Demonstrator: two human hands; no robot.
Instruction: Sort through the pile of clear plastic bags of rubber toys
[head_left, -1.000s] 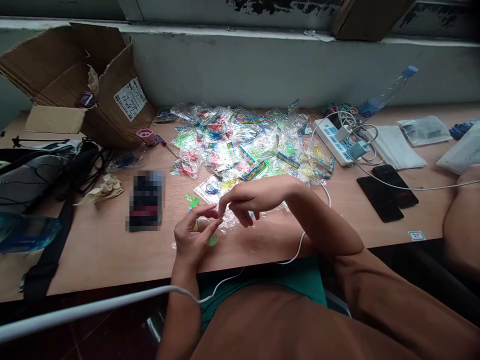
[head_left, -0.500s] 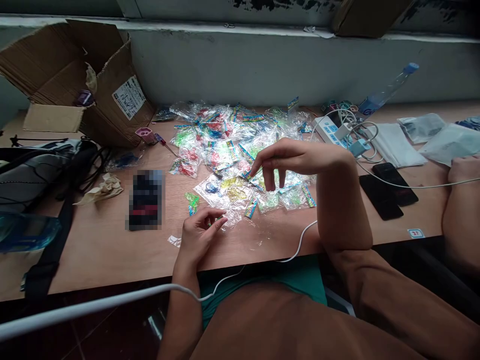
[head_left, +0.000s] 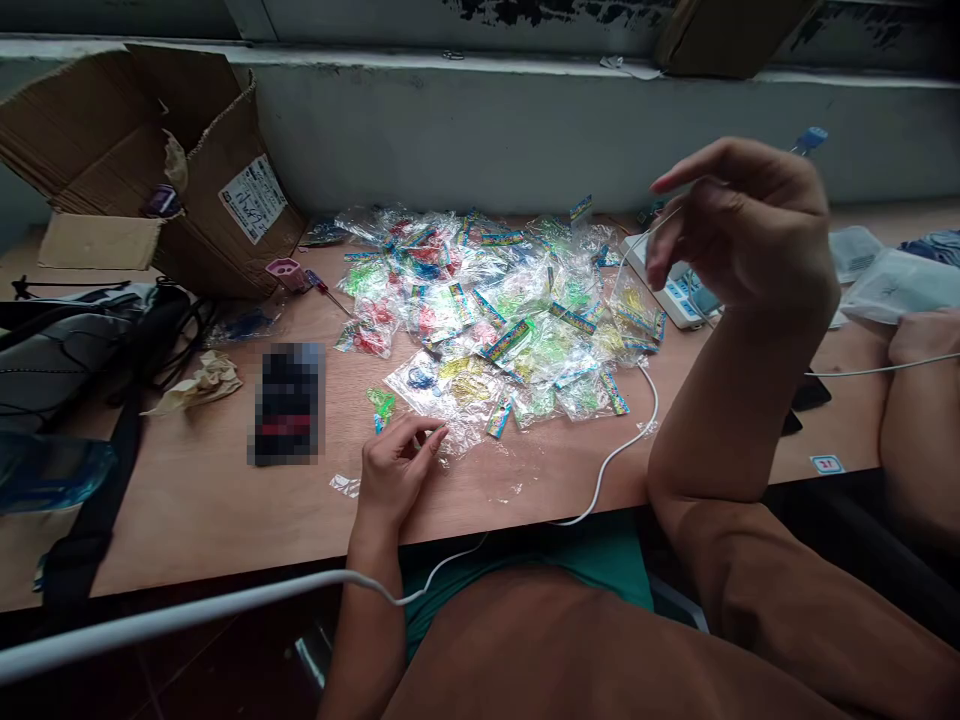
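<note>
A heap of clear plastic bags [head_left: 480,310] covers the middle of the wooden table [head_left: 187,510]. The bags hold colourful small items and carry blue-and-yellow header cards. My left hand [head_left: 397,465] rests at the heap's near edge, its curled fingertips against a clear bag. A green piece [head_left: 381,403] lies just beyond those fingers. My right hand [head_left: 739,225] is raised high above a white power strip [head_left: 664,285], its fingers loosely curled. Nothing shows in either hand. A white cable [head_left: 626,445] runs over the table under my right forearm.
A torn cardboard box [head_left: 225,200] stands at the back left, beside a pink object [head_left: 285,273] and a red-handled screwdriver [head_left: 321,287]. A pixelated dark object [head_left: 286,403] stands left of the heap. Another person's hand [head_left: 924,336] lies at the far right.
My right hand has lifted off the heap and moved up and right, now blocking the bottle and phones. My left hand has lowered slightly and stays near the heap's edge.
</note>
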